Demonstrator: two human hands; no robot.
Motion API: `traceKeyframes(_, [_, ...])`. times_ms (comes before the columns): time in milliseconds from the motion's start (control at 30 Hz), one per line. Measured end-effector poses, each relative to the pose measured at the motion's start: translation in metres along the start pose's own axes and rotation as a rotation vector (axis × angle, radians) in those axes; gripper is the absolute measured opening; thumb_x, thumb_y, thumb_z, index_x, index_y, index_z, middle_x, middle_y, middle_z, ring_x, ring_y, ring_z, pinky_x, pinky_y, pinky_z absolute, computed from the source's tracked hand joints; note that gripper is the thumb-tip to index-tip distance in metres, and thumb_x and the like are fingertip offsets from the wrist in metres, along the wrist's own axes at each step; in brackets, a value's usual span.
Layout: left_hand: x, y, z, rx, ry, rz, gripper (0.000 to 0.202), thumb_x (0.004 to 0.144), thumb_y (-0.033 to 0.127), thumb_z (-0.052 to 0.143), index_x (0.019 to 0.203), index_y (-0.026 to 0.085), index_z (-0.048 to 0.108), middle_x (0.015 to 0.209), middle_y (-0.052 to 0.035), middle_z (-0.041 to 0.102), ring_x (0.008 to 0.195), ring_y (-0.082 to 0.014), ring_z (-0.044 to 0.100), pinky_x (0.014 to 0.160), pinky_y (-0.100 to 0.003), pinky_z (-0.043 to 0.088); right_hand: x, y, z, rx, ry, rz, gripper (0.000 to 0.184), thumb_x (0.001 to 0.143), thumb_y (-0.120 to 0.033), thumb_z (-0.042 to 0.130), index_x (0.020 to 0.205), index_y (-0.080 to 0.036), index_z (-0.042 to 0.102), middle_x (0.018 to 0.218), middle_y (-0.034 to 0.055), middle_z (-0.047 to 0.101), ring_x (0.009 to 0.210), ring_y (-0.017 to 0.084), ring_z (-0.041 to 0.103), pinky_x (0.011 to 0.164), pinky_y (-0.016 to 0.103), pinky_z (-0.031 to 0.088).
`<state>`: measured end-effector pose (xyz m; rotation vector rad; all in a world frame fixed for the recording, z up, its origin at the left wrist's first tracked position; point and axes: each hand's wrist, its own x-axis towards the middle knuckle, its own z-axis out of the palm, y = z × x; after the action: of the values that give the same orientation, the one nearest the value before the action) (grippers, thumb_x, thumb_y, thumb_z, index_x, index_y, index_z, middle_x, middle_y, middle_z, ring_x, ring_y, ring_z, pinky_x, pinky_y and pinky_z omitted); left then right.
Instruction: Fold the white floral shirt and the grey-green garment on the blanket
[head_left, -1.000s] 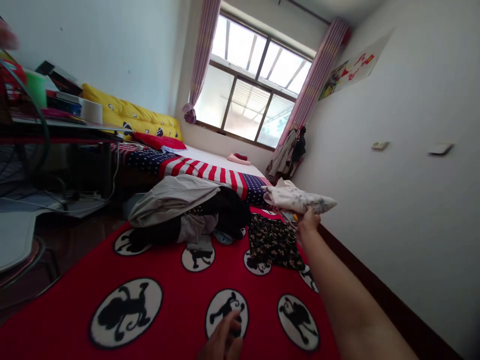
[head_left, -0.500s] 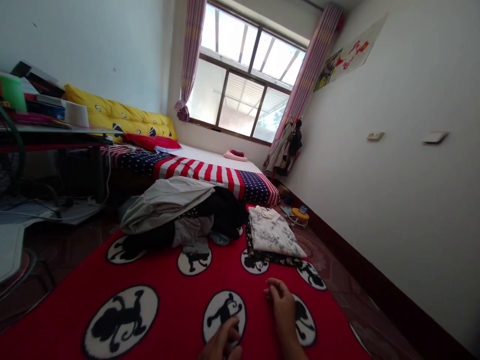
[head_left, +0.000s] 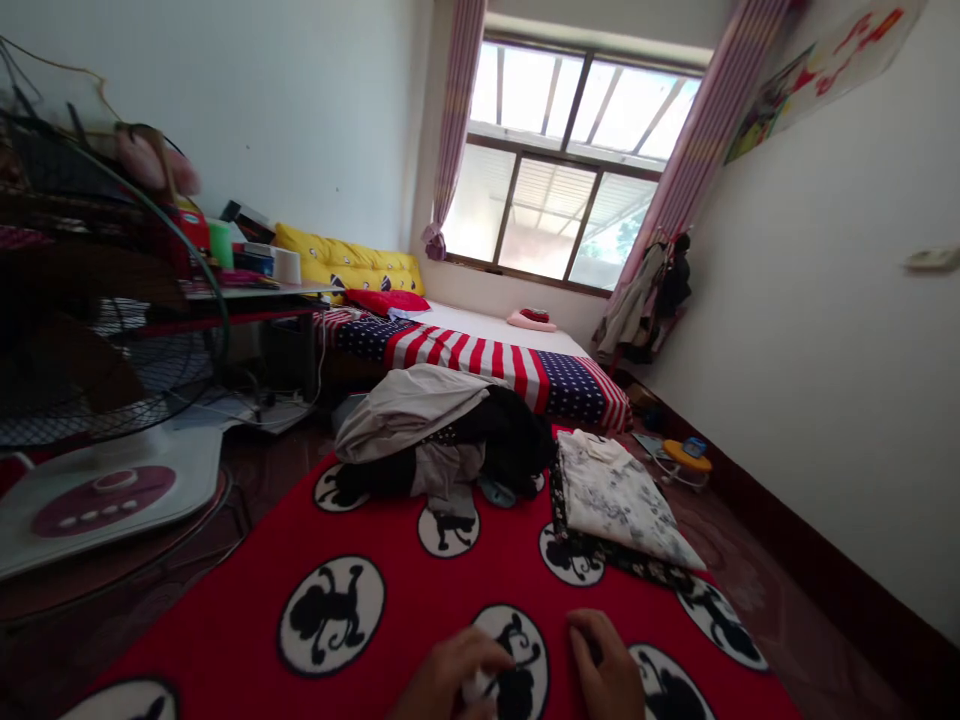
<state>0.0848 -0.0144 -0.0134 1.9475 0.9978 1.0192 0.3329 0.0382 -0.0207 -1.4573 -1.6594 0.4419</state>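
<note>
In the head view, a red monkey-print blanket (head_left: pixel 420 580) is spread out flat. Above its near edge, the left hand (head_left: pixel 454 675) and the right hand (head_left: pixel 604 665) are held side by side, loosely curled, fingers apart from thumbs, with nothing gripped; whether the blanket is touched cannot be told. At its far right, a folded white floral shirt (head_left: pixel 619 500) is laid on a black floral garment (head_left: pixel 637 564), presumably to be kept flat. At its far edge, a grey-and-black clothes heap (head_left: pixel 450 425) is left loose, apparently unfolded.
</note>
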Motion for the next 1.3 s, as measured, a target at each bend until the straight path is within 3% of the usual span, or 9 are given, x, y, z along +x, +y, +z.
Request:
traceKeyframes(167, [0.078,0.009,-0.137,0.559,0.359,0.108,0.032,0.085,0.016,0.048,0.113,0.024,0.062,0.122,-0.0086,0.060,0.118,-0.0227,0.052,0.104,-0.039,0.039,0.004,0.019,0.003,-0.026,-0.032,-0.060,0.028,0.081,-0.043,0.053,0.081,-0.022,0.071,0.088,0.0070,0.071,0.082,0.021,0.068,0.074,0.027,0.054])
traceKeyframes(267, [0.127,0.000,-0.210,0.936,0.561,-0.073,0.052,0.081,0.027,0.059,0.133,0.024,0.050,0.145,-0.0116,0.042,0.136,-0.0308,0.034,0.111,-0.049,0.027,0.006,0.022,0.004,-0.049,-0.034,-0.061,0.029,0.082,-0.043,0.052,0.080,-0.022,0.071,0.088,0.0069,0.071,0.082,0.021,0.068,0.073,0.026,0.054])
traceKeyframes(333, [0.149,-0.012,-0.242,1.033,0.576,-0.309,0.087,0.070,0.047,0.071,0.145,0.023,0.033,0.156,-0.0153,0.023,0.142,-0.0381,0.020,0.111,-0.055,0.024,0.006,0.021,0.005,-0.059,-0.032,-0.055,0.029,0.082,-0.043,0.051,0.081,-0.022,0.072,0.088,0.0070,0.071,0.082,0.021,0.068,0.073,0.026,0.054])
traceKeyframes(400, [0.162,-0.024,-0.261,0.994,0.520,-0.514,0.114,0.062,0.061,0.073,0.152,0.022,0.016,0.157,-0.0195,0.016,0.139,-0.0410,0.027,0.105,-0.052,0.033,0.007,0.020,0.005,-0.061,-0.030,-0.053,0.029,0.081,-0.042,0.051,0.080,-0.022,0.072,0.088,0.0070,0.071,0.082,0.021,0.068,0.073,0.026,0.054])
traceKeyframes(500, [0.167,-0.035,-0.271,0.957,0.470,-0.608,0.121,0.059,0.070,0.068,0.153,0.018,0.011,0.145,-0.0227,0.039,0.126,-0.0393,0.046,0.096,-0.045,0.042,0.007,0.020,0.005,-0.063,-0.022,-0.050,0.028,0.081,-0.042,0.051,0.080,-0.022,0.072,0.087,0.0066,0.071,0.082,0.021,0.068,0.074,0.026,0.054])
traceKeyframes(700, [0.164,-0.019,-0.266,0.881,0.514,-0.467,0.058,0.072,0.049,0.065,0.123,0.020,0.061,0.109,-0.0136,0.069,0.101,-0.0353,0.064,0.082,-0.040,0.049,0.008,0.016,0.006,-0.060,-0.031,-0.014,0.030,0.081,-0.043,0.049,0.079,-0.022,0.071,0.086,0.0060,0.071,0.079,0.020,0.067,0.071,0.026,0.053])
traceKeyframes(867, [0.166,0.025,-0.239,0.837,0.601,-0.198,0.047,0.080,0.022,0.053,0.126,0.019,0.059,0.124,-0.0070,0.064,0.114,-0.0233,0.059,0.097,-0.030,0.045,0.008,0.010,0.006,-0.023,-0.025,0.007,0.030,0.080,-0.044,0.050,0.077,-0.022,0.070,0.084,0.0061,0.070,0.080,0.021,0.066,0.072,0.028,0.051])
traceKeyframes(1100, [0.099,0.067,-0.126,0.634,0.432,0.172,0.046,0.076,0.024,0.061,0.122,0.023,0.061,0.120,-0.0056,0.066,0.110,-0.0227,0.061,0.100,-0.033,0.045,0.008,0.009,0.005,0.017,0.010,0.024,0.031,0.081,-0.044,0.047,0.081,-0.020,0.067,0.087,0.0077,0.070,0.085,0.023,0.065,0.079,0.033,0.049])
traceKeyframes(1300, [-0.011,0.028,-0.036,0.751,0.074,-0.114,0.069,0.073,0.031,0.066,0.138,0.022,0.046,0.125,-0.0124,0.059,0.111,-0.0297,0.057,0.096,-0.041,0.046,-0.001,-0.008,0.010,-0.166,-0.005,-0.056,0.031,0.081,-0.035,0.050,0.099,-0.016,0.067,0.100,0.0103,0.068,0.090,0.023,0.063,0.083,0.034,0.049])
